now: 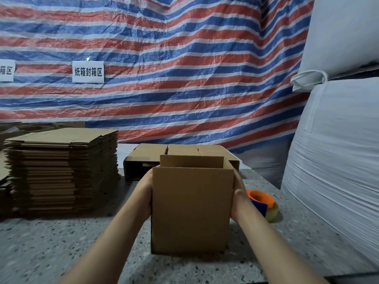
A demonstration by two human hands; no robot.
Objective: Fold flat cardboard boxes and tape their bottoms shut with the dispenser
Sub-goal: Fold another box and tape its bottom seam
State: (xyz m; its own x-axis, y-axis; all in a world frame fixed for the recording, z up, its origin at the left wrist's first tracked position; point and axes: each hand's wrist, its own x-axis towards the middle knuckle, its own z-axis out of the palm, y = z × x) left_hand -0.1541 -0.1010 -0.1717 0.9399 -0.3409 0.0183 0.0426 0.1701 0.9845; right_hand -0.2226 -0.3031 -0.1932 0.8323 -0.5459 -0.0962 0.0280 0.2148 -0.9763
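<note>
**Two hands clasp an upright box on the table**

Two hands grip one box [190,210] from opposite sides. The left hand [144,196] lies flat along the box's left wall, palm pressed to the cardboard, with its fingers running round behind that wall and out of sight. The right hand [239,196] mirrors it on the right wall, thumb edge toward the camera, its fingertips also hidden behind the cardboard. How far either hand's fingers curl cannot be told. Both forearms rise from the bottom edge of the view and converge on the box, wrists nearly straight.

Largest in view, a striped tarp [164,68] hangs as a backdrop, carrying two white signs [88,71]. White sacks [338,140] are stacked high at the right. The speckled table [61,253] bears everything else. A tall stack of flat boxes [61,173] sits at the left, well apart from the hands. The held box stands upright near the table's front middle, top flaps raised and open. Just behind it lies a second box [147,158] on its side. The tape dispenser [264,203], orange and blue with a clear roll, rests on the table just beside the right wrist.
</note>
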